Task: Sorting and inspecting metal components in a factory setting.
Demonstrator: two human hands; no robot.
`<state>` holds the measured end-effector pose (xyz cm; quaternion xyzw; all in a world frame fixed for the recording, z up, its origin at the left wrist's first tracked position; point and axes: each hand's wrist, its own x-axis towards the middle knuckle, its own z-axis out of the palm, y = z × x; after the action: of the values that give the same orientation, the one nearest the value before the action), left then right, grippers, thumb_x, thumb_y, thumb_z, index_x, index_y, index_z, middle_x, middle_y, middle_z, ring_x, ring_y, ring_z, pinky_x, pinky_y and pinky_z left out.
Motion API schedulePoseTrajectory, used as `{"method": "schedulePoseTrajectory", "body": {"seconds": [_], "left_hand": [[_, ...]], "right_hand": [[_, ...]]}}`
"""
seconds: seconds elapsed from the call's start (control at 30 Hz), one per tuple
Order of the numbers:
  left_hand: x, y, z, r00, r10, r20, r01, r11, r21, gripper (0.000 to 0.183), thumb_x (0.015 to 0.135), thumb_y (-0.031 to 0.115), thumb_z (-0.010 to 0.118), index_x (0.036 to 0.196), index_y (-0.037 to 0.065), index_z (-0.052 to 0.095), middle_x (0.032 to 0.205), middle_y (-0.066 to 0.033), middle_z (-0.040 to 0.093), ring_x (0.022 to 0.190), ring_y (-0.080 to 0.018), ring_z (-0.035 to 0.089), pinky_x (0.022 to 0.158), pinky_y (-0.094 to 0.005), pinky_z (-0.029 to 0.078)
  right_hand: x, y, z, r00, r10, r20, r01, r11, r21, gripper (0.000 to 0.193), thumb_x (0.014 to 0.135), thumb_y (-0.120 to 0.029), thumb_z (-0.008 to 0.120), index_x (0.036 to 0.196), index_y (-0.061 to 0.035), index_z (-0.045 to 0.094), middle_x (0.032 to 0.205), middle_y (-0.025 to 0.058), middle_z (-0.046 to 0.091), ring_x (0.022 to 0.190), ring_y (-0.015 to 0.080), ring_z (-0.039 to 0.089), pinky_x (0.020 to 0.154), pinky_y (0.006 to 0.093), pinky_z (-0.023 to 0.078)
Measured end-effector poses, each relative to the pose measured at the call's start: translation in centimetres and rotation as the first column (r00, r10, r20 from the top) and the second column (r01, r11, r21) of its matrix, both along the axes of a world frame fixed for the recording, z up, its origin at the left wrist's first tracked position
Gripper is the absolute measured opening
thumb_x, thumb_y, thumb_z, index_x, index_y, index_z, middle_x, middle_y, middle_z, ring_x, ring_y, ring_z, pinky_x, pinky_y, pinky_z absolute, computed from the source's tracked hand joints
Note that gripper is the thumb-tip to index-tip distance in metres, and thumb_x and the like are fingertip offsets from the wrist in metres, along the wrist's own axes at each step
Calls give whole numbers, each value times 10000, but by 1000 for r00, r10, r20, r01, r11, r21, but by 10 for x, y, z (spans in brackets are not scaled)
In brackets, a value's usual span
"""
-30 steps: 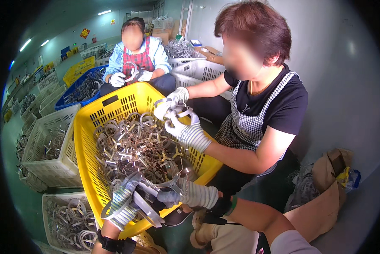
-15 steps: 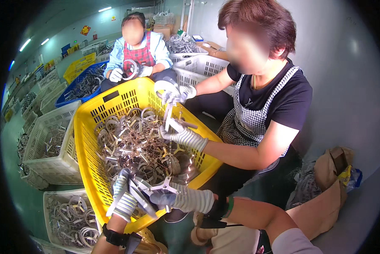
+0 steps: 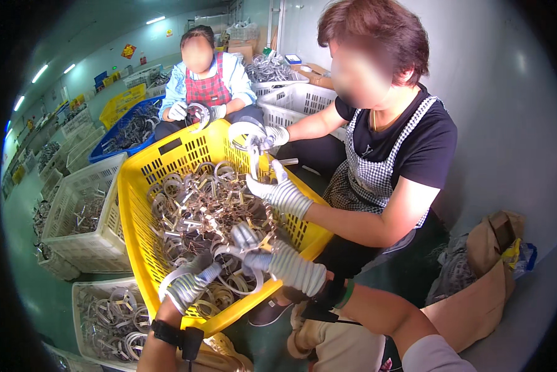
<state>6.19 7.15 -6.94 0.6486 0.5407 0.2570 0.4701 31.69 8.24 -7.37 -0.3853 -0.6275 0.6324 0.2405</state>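
Observation:
My left hand (image 3: 191, 286), in a grey-striped work glove, is closed around a flat metal ring (image 3: 165, 282) whose curved edge shows beside the glove. My right hand (image 3: 294, 268), gloved the same way, is closed at the upper edge of another metal ring (image 3: 258, 286). Its fingers are slightly blurred, and part of that ring is hidden behind them. Both hands are over the near end of a yellow plastic basket (image 3: 132, 229). Below them lies a heap of metal rings and thin metal pieces (image 3: 207, 208).
A co-worker in a checked apron (image 3: 377, 164) reaches over the basket's right side, holding metal rings. Another co-worker in a red checked apron (image 3: 209, 88) sits beyond it. White crates (image 3: 86, 235) of parts stand left; an opened brown carton (image 3: 470, 310) lies right.
My right hand has moved up and forward over the heap, and the three-armed piece near it no longer shows there. My left hand has shifted slightly; its loose strips are less visible. The view tilted slightly.

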Motion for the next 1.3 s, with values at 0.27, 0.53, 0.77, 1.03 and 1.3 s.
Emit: {"method": "schedulePoseTrajectory", "body": {"seconds": [0.27, 0.53, 0.77, 1.03, 1.3], "left_hand": [[-16, 5, -10, 911, -220, -348, 123, 952, -280, 729, 892, 662, 302, 1062, 64, 681, 1022, -161, 665, 991, -279, 591, 902, -334, 409], [-10, 18, -33, 734, -103, -671, 189, 980, 57, 586, 868, 418, 596, 1318, 71, 456, 1234, -100, 551, 1105, -211, 525, 936, -310, 424], [-15, 9, -33, 981, -80, 179, 125, 959, -253, 398, 786, 128, 736, 1109, -31, 568, 987, -140, 634, 904, -230, 646, 841, -336, 540], [-7, 3, -21, 962, 201, 186, -128, 930, -345, 328, 918, 312, 563, 882, -9, 617, 790, -108, 658, 655, -193, 662, 563, -304, 551], [-15, 16, -20, 827, -113, -550, -20, 973, -230, 372, 896, 308, 595, 1078, -15, 581, 852, -114, 656, 674, -193, 649, 620, -292, 516]], "right_hand": [[3, -9, 26, 968, -236, -80, 249, 923, 293, 253, 848, -160, 622, 1039, 6, 631, 898, 53, 668, 810, 124, 622, 715, 248, 477], [0, -10, 25, 936, -213, -279, 244, 966, 81, 235, 837, -120, 619, 1027, 18, 620, 931, 75, 659, 862, 157, 629, 773, 265, 488], [1, -8, 19, 958, -247, -147, 270, 948, 168, 232, 855, -91, 595, 1084, -54, 610, 1013, 82, 653, 936, 213, 612, 792, 316, 490], [-5, -6, 25, 970, -237, 55, 210, 931, 300, 217, 872, -99, 581, 1082, -62, 617, 964, 53, 653, 823, 183, 603, 710, 299, 473], [-9, 3, -2, 964, -218, -150, 249, 940, 235, 315, 876, -136, 604, 1168, -31, 551, 951, 30, 628, 799, 76, 545, 671, 225, 457]]}}
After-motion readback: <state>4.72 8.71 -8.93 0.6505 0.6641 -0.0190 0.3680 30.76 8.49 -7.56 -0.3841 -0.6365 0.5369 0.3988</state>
